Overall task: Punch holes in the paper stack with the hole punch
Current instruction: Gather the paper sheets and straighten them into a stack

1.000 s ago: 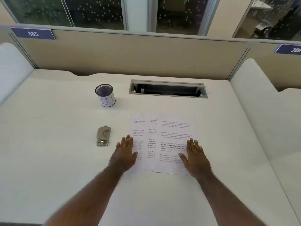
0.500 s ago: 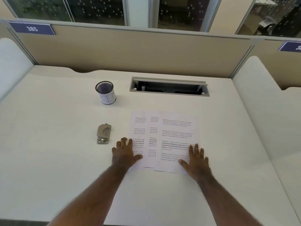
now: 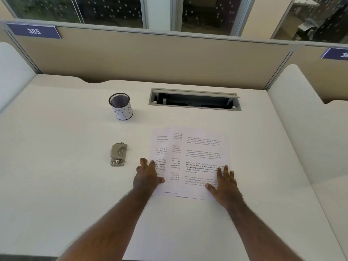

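Now | left hand [image 3: 147, 176] flat, spread on paper stack [image 3: 190, 162] | right hand [image 3: 226, 182] likewise

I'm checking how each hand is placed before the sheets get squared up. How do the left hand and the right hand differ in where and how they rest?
The left hand sits on the left edge of the fanned paper sheets, partly on the desk; the right hand lies on the top sheet at its right side. The left hand is near the hole punch; the right hand is far from it. Both are open, palm down, holding nothing.
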